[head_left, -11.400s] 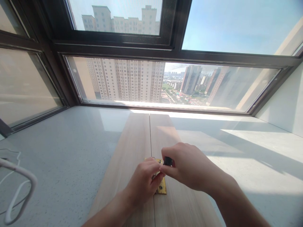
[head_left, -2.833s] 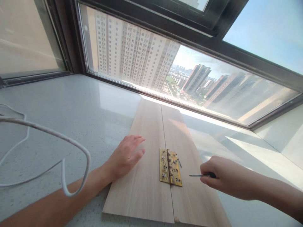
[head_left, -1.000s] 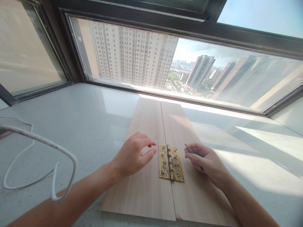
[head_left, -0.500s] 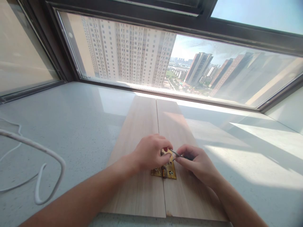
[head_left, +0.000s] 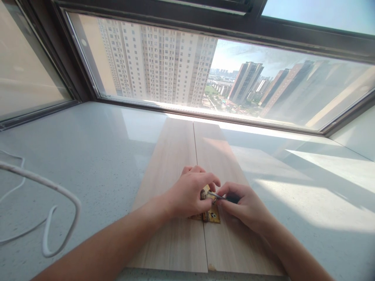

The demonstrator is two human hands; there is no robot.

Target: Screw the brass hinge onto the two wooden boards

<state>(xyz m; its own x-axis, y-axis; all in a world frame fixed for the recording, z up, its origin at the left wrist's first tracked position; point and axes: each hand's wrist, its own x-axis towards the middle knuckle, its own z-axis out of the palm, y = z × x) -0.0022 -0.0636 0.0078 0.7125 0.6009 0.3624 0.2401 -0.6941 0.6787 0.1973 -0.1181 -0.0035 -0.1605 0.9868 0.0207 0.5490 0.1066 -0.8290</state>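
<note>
A brass-coloured hinge (head_left: 215, 217) lies across the seam between two pale wooden boards (head_left: 172, 249), its knuckle along the gap. My left hand (head_left: 190, 193) curves over the hinge's left leaf and hides much of it; thumb and forefinger are apart, with nothing visible between them. My right hand (head_left: 244, 203) is closed on a small screwdriver (head_left: 217, 196), its metal shaft pointing left over the right leaf. Most of its handle is hidden in the palm. A tiny metal piece by the right fingertips is too small to make out.
The boards rest on a speckled white sill (head_left: 96, 164). A looped white cable (head_left: 77, 208) lies at the left. Behind the boards runs a dark window frame (head_left: 205, 114), with tall buildings outside. Sunlight and shadow cross the sill on the right.
My left forefinger has stretched out to the right and away from the thumb. The screwdriver has shifted slightly left and lower, its tip now over the right leaf.
</note>
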